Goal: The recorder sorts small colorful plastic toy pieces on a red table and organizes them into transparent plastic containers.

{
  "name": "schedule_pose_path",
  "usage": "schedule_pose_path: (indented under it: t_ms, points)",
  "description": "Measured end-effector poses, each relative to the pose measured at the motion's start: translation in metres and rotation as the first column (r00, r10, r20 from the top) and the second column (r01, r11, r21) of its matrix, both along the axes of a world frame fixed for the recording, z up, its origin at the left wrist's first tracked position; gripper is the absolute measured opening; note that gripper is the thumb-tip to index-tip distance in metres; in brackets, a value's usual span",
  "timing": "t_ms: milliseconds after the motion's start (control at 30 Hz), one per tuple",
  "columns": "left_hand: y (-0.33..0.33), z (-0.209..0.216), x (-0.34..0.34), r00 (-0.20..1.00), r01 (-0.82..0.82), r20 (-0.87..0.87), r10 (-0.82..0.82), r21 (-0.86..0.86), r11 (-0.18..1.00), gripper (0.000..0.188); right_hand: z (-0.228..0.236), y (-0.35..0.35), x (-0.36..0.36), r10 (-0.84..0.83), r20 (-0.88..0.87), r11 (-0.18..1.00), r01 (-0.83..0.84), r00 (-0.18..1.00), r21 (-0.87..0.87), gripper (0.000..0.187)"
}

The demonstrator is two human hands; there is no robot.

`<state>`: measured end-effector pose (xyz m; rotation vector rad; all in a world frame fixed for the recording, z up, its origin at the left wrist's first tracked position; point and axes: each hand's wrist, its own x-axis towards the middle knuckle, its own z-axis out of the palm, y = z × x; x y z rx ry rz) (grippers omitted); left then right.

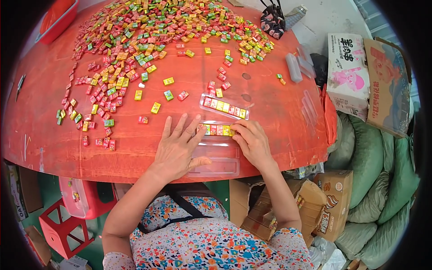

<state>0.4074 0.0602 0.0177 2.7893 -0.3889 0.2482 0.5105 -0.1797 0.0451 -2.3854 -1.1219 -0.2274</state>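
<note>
1. Two bare hands rest on a round red wooden table (270,108), both at its near edge.
2. The left hand (177,146) lies flat with fingers spread, palm down on the left end of a clear plastic tray (220,153); it grips nothing, only presses.
3. The right hand (252,141) is curled, its fingertips (235,131) pinched at the right end of a row of small wrapped candies (216,130), red, yellow and green, lined up in the tray's far slot. Whether a candy sits between those fingertips cannot be told.
4. The tray lies between the two hands, just inside the table's near rim, its nearer part showing no candies.
5. Just beyond it lies a second clear plastic strip (224,106), tilted, holding a full row of the same candies.
6. Farther off, a large heap of loose candies (148,40) spreads across the table's far and left parts, with stragglers near the left hand.
7. Several more clear trays (294,67) lie toward the table's right side.
8. Right of the table stand cardboard boxes (364,76) and green sacks (366,162); a red plastic stool (60,227) sits below left.
</note>
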Motion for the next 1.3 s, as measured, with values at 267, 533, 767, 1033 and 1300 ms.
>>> schedule_pose_path:
  t_ms: [267,533,767,1033,1300]
  points:
    - [-0.005,0.015,0.03,1.0,-0.007,-0.026,0.008,0.023,1.0,0.086,-0.002,0.003,0.01,-0.059,0.049,0.997,0.061,0.997,-0.039,0.026]
    - [-0.003,0.01,0.01,1.0,-0.012,0.014,0.013,-0.104,0.995,0.087,-0.008,-0.006,0.03,-0.12,0.145,0.993,0.121,0.982,0.002,0.029]
    - [-0.009,0.002,-0.057,0.992,0.128,0.029,-0.124,-0.178,0.976,0.078,-0.003,0.0,-0.037,0.162,-0.003,0.972,-0.16,0.987,-0.175,0.045]
    - [0.007,-0.002,-0.058,0.983,-0.118,0.123,0.134,-0.124,0.985,0.066,-0.004,0.058,-0.027,0.32,0.134,0.914,-0.269,0.938,-0.304,0.051]
    - [0.093,0.012,-0.087,0.87,-0.413,0.24,0.43,-0.121,0.903,0.047,0.019,0.152,-0.007,0.418,0.147,0.909,-0.41,0.897,-0.082,0.037]
